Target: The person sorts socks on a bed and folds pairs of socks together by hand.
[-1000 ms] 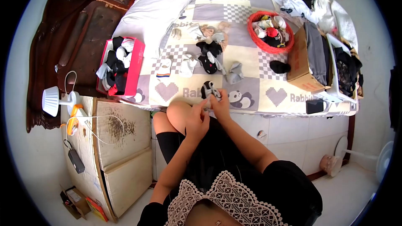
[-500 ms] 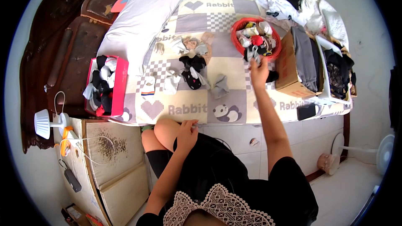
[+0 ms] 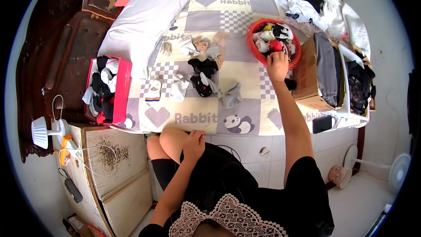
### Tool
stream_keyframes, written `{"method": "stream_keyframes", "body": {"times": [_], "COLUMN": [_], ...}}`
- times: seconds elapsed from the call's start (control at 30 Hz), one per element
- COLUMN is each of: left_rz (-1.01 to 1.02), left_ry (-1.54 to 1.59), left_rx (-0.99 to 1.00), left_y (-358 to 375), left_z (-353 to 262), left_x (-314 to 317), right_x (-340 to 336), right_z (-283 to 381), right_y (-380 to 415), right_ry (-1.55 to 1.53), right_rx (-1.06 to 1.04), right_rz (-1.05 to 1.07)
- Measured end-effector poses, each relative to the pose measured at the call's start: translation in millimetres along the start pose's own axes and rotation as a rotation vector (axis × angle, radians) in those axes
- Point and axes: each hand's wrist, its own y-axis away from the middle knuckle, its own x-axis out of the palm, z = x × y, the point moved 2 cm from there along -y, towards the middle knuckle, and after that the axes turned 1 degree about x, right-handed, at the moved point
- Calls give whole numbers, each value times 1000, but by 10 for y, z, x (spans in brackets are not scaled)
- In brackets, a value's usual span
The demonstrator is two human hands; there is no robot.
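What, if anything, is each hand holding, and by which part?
The left hand holds nothing visible. The right hand is at the near rim of the red basket; whether it grips anything is hidden.

right hand (image 3: 278, 66) at red basket (image 3: 251, 44) of socks (image 3: 264, 46)

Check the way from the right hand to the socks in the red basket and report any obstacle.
Nothing visible is in the way: the right hand reaches over the near rim of the red basket, fingers at the socks.

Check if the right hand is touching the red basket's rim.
Cannot tell. In the head view, the right hand overlaps the near rim of the red basket, hiding any contact or gap.
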Motion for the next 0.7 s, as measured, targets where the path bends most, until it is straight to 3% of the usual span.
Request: {"method": "stream_keyframes", "body": {"times": [0.13,0.23,0.33,0.47,0.6,0.7], "left_rz": [-26,-17,-26,-39,-22,-18], "left_ry": [43,41,34,32,50,65], "left_rx": [45,21,25,8,-14,-11], "left_y": [12,4,7,0,-17,-9], "left_z": [23,32,34,11,5,22], "left_x": [-3,0,9,-14,-9,6], "right_x": [74,214,236,244,27,-257], "right_z": [74,111,149,191,283,380], "right_y": [58,-33,-37,32,318,470], "right_ry": [157,310,351,327,249,205], "right_rx": [-29,-6,17,27,-152,-159], "right_rz": [41,292,412,443,416,554]}}
